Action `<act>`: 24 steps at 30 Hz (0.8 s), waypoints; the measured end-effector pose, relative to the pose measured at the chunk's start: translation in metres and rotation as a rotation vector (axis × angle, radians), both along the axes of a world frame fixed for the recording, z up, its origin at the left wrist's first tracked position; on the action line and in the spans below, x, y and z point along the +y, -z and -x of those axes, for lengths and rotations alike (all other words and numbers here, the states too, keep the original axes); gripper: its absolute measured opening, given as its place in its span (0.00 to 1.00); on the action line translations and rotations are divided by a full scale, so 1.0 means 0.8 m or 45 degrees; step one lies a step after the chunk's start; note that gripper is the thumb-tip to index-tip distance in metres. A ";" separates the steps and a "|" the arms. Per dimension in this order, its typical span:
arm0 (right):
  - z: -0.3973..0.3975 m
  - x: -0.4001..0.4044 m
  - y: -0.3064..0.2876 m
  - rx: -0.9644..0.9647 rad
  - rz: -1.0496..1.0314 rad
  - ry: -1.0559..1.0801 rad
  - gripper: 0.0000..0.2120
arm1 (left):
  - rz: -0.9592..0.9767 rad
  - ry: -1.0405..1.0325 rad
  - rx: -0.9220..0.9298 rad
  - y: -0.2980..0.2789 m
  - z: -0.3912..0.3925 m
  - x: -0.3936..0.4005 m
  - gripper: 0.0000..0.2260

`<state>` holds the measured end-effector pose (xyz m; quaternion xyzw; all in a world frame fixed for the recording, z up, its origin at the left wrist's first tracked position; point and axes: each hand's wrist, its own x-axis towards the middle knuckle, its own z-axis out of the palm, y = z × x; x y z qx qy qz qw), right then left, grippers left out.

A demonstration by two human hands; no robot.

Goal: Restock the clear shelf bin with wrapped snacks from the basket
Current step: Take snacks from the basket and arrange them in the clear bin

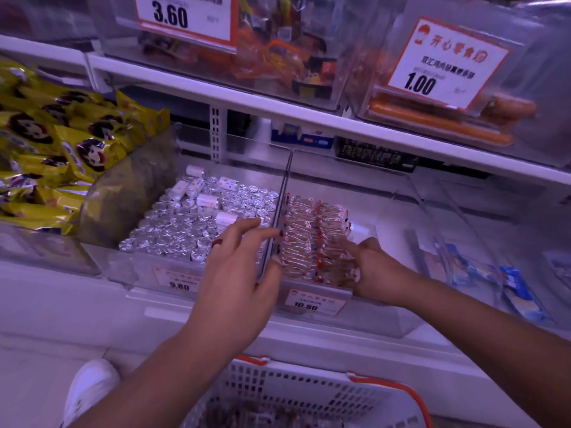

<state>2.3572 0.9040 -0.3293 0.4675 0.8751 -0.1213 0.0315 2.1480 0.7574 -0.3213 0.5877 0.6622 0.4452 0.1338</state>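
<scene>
On the lower shelf [92, 291], yellow snack bags [58, 143] are piled at the left end, beside a bin of silver foil sweets [185, 223]. Blue packets [513, 288] lie at the right end. Price cards [445, 61] hang on the upper bins.

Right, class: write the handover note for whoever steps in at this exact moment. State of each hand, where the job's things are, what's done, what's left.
Left hand: open, fingers spread over the divider beside the wrapped snacks, holding nothing.
Right hand: fingers lie on the snack rows' near right corner; grip unclear.
Clear shelf bin: snacks fill only its left part, in neat rows; the rest is bare.
Basket: below, at the shelf's foot, still holding packets.
Done: some rows laid. Left: keep filling from the basket.
</scene>
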 end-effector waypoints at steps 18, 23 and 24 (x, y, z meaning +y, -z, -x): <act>0.027 0.010 0.000 -0.073 0.105 -0.109 0.33 | 0.049 0.045 -0.006 0.009 -0.011 0.005 0.19; 0.004 0.013 -0.001 -0.173 -0.122 -0.068 0.33 | 0.066 0.059 -0.022 0.012 -0.008 0.003 0.19; 0.003 0.013 0.001 -0.167 -0.109 -0.066 0.35 | 0.063 0.059 -0.019 0.012 -0.008 0.004 0.19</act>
